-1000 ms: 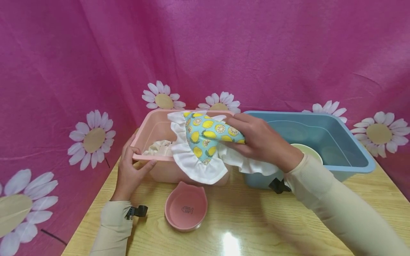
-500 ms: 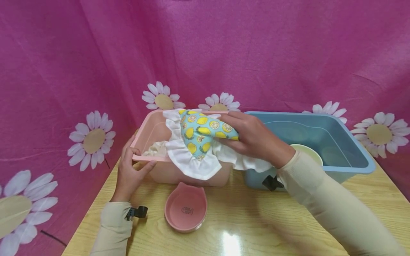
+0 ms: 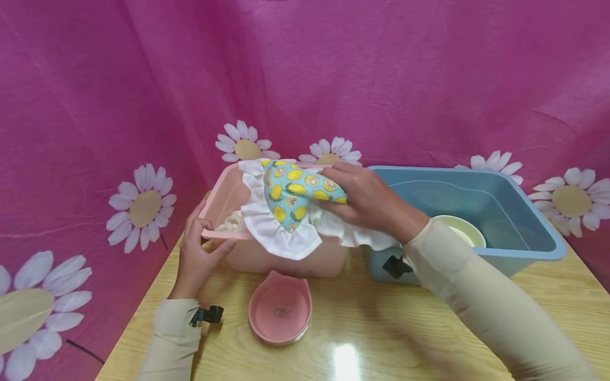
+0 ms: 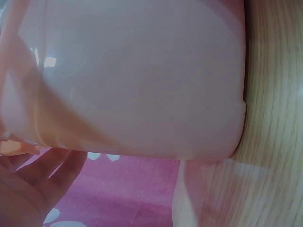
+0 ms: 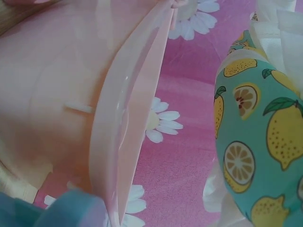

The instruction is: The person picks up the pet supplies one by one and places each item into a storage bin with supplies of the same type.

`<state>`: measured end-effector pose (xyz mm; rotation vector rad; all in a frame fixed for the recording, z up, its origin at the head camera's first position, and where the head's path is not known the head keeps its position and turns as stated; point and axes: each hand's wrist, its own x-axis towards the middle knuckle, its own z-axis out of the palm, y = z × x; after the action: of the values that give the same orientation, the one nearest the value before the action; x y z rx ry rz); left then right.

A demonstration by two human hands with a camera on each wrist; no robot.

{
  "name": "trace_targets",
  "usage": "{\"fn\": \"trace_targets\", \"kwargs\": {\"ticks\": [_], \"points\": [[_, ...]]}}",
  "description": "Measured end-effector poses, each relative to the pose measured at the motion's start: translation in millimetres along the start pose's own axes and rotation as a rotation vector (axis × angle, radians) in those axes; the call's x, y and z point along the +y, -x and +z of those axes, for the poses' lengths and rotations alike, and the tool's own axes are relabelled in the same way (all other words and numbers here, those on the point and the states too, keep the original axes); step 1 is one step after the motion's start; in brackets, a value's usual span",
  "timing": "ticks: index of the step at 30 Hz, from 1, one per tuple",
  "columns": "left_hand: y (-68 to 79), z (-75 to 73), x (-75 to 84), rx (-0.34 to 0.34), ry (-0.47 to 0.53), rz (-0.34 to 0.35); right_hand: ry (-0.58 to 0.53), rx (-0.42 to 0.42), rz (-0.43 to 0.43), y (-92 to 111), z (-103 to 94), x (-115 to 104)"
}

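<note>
My right hand [image 3: 369, 198] grips a turquoise lemon-print cloth with white ruffles [image 3: 290, 196], which hangs above the pink bin [image 3: 286, 262]. In the right wrist view the lemon print [image 5: 258, 137] fills the right side, apart from the bin's rim [image 5: 111, 132]. The palm side of that hand is hidden. At the bin's front left corner my left hand [image 3: 197, 259] holds the rim, its thumb lying along the front. The left wrist view has the fingers [image 4: 61, 175] beside the bin's wall [image 4: 142, 85]. A crumpled cream cloth [image 3: 231, 221] lies inside the pink bin, partly covered.
To the right stands a blue bin [image 3: 538, 251] with a pale green bowl [image 3: 478, 235] in it. A pink cat-eared bowl [image 3: 281, 309] with a fish mark sits on the wooden table [image 3: 371, 328] in front. Behind hangs a magenta flowered curtain [image 3: 333, 79].
My right hand has carried the lemon-print cloth left and slightly up over the pink bin. My left hand keeps its place on the rim. The head view has shifted slightly.
</note>
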<state>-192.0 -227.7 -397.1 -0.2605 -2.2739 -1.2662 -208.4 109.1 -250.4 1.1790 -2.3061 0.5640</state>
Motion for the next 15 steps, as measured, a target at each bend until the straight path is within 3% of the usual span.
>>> {"fn": "trace_targets", "kwargs": {"ticks": [5, 15], "points": [[-0.4, 0.4, 0.0, 0.001, 0.001, 0.004, -0.013, 0.020, -0.011, -5.4, 2.9, 3.0], [-0.4, 2.0, -2.2, 0.015, -0.015, 0.013, 0.001, -0.018, 0.007, -13.6, 9.1, 7.2]]}}
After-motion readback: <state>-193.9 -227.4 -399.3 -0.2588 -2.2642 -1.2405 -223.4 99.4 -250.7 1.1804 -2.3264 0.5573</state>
